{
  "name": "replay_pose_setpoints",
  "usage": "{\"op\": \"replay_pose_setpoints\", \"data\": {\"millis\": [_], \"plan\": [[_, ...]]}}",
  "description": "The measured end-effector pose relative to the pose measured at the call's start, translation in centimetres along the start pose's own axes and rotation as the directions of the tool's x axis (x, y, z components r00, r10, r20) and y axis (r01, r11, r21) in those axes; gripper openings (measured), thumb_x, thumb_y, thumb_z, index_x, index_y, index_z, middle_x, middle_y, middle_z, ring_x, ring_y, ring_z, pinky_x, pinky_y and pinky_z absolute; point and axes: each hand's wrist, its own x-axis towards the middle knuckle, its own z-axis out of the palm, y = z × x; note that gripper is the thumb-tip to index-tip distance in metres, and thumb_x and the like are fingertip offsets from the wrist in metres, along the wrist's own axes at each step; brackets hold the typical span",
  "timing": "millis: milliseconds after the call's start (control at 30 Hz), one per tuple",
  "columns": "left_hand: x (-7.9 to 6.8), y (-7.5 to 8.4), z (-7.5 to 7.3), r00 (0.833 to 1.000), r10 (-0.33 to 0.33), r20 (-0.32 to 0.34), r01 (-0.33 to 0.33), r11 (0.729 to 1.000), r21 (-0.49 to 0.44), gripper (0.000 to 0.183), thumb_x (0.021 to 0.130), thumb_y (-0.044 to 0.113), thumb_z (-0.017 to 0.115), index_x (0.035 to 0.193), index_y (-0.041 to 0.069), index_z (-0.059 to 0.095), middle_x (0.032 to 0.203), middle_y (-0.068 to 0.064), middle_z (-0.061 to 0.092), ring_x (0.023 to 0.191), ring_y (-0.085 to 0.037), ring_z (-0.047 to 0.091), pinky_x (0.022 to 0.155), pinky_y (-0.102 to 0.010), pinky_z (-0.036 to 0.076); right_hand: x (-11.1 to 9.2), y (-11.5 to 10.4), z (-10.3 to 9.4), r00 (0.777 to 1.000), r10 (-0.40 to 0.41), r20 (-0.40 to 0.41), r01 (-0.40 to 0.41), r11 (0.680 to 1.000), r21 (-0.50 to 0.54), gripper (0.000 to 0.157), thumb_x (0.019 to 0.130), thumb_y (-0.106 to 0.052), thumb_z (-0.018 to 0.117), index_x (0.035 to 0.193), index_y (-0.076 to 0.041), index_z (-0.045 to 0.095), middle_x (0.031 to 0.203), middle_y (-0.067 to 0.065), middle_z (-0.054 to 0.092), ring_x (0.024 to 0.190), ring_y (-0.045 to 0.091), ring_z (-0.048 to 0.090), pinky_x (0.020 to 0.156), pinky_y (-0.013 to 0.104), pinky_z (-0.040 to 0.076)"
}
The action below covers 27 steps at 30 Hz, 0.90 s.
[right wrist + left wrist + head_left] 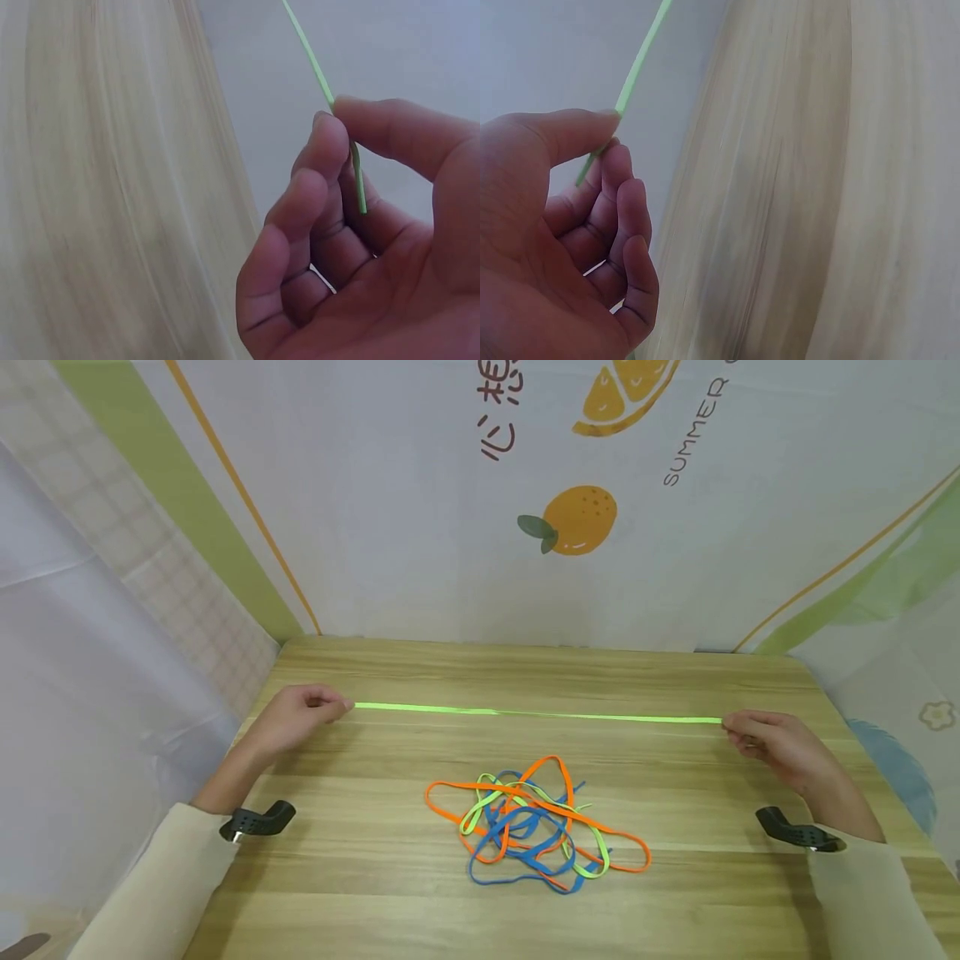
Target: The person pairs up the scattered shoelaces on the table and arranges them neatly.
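Note:
A flat neon-green shoelace (420,707) is stretched nearly straight between both hands over the far part of the table. My left hand (306,714) pinches one end between thumb and index finger; in the left wrist view a short tip of the lace (583,174) pokes out below the pinch. At the other end, my right hand (776,743) pinches the lace the same way, and a short tail (361,191) hangs past the fingers in the right wrist view. Near its middle the lace shows a twist. Closer to me lies a tangled pile of orange, blue and yellow-green laces (525,827).
The wood-grain table (360,893) spans the space below both arms. Behind it hangs a white curtain (420,527) printed with oranges and lettering, and more cloth drapes at both sides. A dark wrist mount (258,821) sits on each forearm.

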Motion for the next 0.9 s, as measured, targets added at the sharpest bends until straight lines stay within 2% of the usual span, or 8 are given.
{"op": "replay_pose_setpoints", "data": {"millis": [200,267,367,500,700,900], "plan": [[-0.08,-0.22,-0.17,1.0,-0.018,-0.008,0.018,1.0,-0.003,0.044,0.109,0.044,0.07,0.108,0.0,0.073,0.104,-0.009,0.067,0.091,-0.025,0.052,0.074,-0.035,0.044,0.06,0.31,-0.26,0.999,0.021,-0.031,-0.02,0.999,0.034,0.034,0.115,-0.007,0.057,0.1,-0.02,0.085,0.09,-0.006,0.073,0.084,0.009,0.066,0.078,0.021,0.057],[-0.09,-0.25,-0.19,1.0,-0.017,-0.008,0.017,1.0,-0.008,0.042,0.109,0.043,0.069,0.108,0.001,0.072,0.106,-0.01,0.067,0.093,-0.026,0.052,0.075,-0.036,0.044,-0.03,0.34,-0.33,0.999,0.025,-0.034,-0.024,0.999,0.037,0.033,0.115,-0.008,0.058,0.099,-0.019,0.085,0.09,-0.006,0.073,0.083,0.01,0.066,0.077,0.021,0.057],[-0.06,-0.35,-0.25,1.0,-0.007,-0.019,0.007,1.0,-0.008,0.04,0.11,0.04,0.068,0.109,0.0,0.074,0.114,-0.012,0.071,0.101,-0.025,0.056,0.084,-0.036,0.045,-0.07,0.42,-0.41,0.999,0.031,-0.039,-0.029,0.998,0.048,0.032,0.114,-0.008,0.059,0.098,-0.019,0.085,0.09,-0.005,0.073,0.082,0.01,0.065,0.076,0.021,0.056],[-0.01,-0.45,-0.45,1.0,-0.001,-0.03,0.0,1.0,-0.025,0.035,0.11,0.03,0.066,0.115,-0.003,0.076,0.122,-0.015,0.075,0.106,-0.019,0.062,0.09,-0.032,0.047,0.0,0.62,-0.57,0.999,0.021,-0.038,-0.018,0.996,0.09,0.034,0.115,-0.006,0.057,0.099,-0.016,0.085,0.09,-0.005,0.075,0.081,0.009,0.067,0.076,0.021,0.057],[0.03,-0.76,-0.73,0.999,0.002,-0.038,-0.004,0.998,-0.066,0.032,0.11,0.018,0.062,0.122,-0.009,0.075,0.121,-0.018,0.076,0.099,-0.009,0.064,0.086,-0.022,0.05,-0.06,0.91,-0.72,0.998,0.017,-0.057,-0.008,0.99,0.144,0.037,0.115,-0.003,0.054,0.1,-0.016,0.085,0.089,-0.005,0.076,0.081,0.008,0.07,0.076,0.02,0.057],[-0.09,-0.74,-0.95,0.998,0.001,-0.057,-0.005,0.998,-0.062,0.036,0.114,0.022,0.059,0.123,-0.01,0.075,0.11,-0.014,0.077,0.099,-0.011,0.065,0.083,-0.023,0.05,-0.05,0.93,-0.71,0.996,0.009,-0.093,0.005,0.988,0.153,0.033,0.114,-0.005,0.057,0.099,-0.015,0.084,0.089,-0.005,0.075,0.081,0.008,0.068,0.074,0.021,0.056]]}}
